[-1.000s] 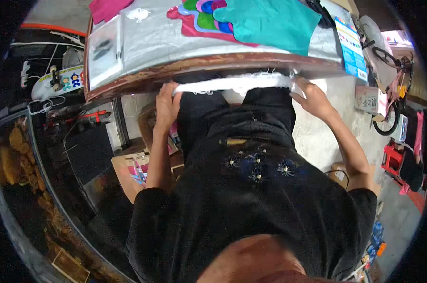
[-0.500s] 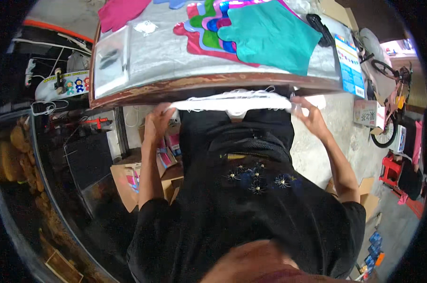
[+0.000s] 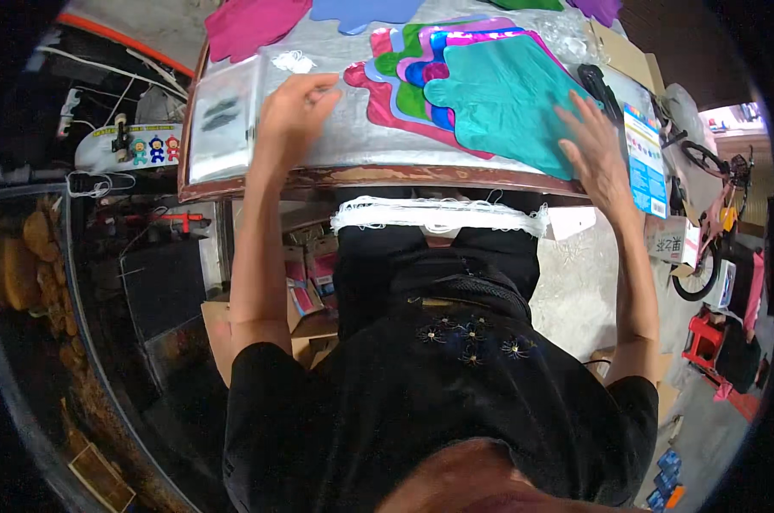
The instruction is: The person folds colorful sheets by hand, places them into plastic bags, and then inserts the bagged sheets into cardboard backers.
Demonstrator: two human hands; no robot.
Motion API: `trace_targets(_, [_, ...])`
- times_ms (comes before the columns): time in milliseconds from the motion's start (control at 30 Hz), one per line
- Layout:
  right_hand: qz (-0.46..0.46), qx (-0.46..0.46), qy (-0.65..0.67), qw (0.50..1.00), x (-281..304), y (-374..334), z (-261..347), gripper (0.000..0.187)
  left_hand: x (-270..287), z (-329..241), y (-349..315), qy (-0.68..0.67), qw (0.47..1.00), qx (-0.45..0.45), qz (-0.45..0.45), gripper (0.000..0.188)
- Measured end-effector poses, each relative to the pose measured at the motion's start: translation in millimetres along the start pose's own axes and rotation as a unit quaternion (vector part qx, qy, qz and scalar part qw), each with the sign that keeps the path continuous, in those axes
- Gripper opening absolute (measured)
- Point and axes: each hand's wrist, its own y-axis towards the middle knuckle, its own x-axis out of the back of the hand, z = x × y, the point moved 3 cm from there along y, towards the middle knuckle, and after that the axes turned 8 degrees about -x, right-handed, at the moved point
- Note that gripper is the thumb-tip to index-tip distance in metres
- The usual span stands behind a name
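top sheet [image 3: 507,107]: teal | sheets beneath [image 3: 387,113]: red, blue, green, violet | desk [image 3: 344,144]: silver-grey, near edge brown | left-edge sheet [image 3: 254,27]: magenta | string bundle [image 3: 404,214]: white | right-edge packet [image 3: 646,171]: blue-and-white

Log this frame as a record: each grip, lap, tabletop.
left grip: empty, over table, near small white tangle
right grip: fingers spread, blurred, at right side of teal sheet; contact unclear
lap: white strings across thighs
tabletop: coloured sheets overlapped by the teal one; clear pouch left; black object right
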Motion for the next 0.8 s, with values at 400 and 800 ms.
trace_targets(400, [0.039, -0.067, 0.05, 0.996, -26, -1, -9, 0.049, -38, 19, 61, 0.146, 0.989, -0.018, 0.027, 0.031])
trace_targets(800, [0.033, -0.085, 0.06, 0.994, -24, -1, -5, 0.049, -59, 9, 66, 0.038, 0.996, 0.074, 0.037, 0.045])
